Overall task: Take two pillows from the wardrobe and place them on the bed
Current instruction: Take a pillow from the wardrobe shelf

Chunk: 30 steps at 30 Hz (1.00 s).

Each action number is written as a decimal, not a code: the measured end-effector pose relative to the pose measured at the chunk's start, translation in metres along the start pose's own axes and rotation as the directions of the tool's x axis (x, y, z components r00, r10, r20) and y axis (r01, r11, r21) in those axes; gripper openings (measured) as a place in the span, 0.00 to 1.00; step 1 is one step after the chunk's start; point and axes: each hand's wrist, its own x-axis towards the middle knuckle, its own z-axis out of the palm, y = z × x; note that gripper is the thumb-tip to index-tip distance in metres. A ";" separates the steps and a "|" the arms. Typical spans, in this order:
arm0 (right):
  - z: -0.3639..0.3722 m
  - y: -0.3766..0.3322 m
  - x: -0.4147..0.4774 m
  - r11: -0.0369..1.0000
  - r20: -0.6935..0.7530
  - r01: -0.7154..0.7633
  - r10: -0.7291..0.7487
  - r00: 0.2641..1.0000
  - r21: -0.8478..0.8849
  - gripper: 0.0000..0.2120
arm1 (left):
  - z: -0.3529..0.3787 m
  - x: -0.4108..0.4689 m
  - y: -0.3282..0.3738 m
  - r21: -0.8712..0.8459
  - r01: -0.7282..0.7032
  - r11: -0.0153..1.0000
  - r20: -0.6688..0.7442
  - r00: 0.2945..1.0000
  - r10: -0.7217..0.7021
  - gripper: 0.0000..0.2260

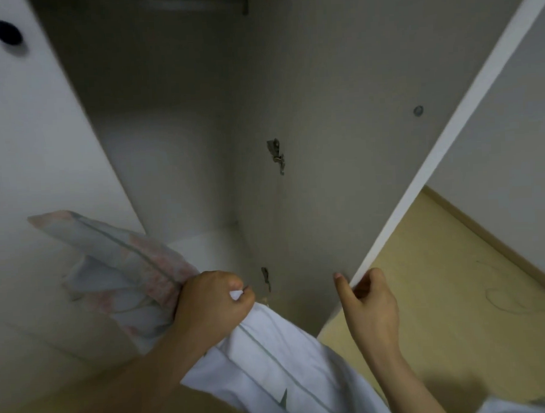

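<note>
My left hand [211, 302] is clenched on the gathered edges of two pillows. One pillow [121, 269], pale blue with pink flowers, sticks up to the left of my fist. The other pillow [272, 368], white with a green stripe, hangs down below it toward me. My right hand [367, 302] grips the lower edge of the open wardrobe door [324, 141], thumb on the inside face and fingers behind it. The wardrobe [174, 132] compartment in front of me shows bare grey walls and a white floor panel.
The white left wardrobe door [28, 154] has a round black hole near its top. Metal hinges [276, 154] are fixed inside the right door. Beige flooring [456, 292] and a white wall with a skirting board lie to the right.
</note>
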 end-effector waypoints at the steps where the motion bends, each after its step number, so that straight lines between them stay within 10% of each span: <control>1: 0.004 -0.003 -0.005 1.000 0.013 0.004 -0.004 1.000 0.005 0.17 | -0.002 -0.002 -0.006 0.005 0.008 1.000 -0.006 1.000 -0.008 0.21; 30: 0.183 -0.152 -0.034 0.949 0.523 0.287 -0.312 0.793 0.130 0.14 | -0.103 -0.043 -0.171 0.187 0.268 0.945 -0.202 0.952 -0.230 0.22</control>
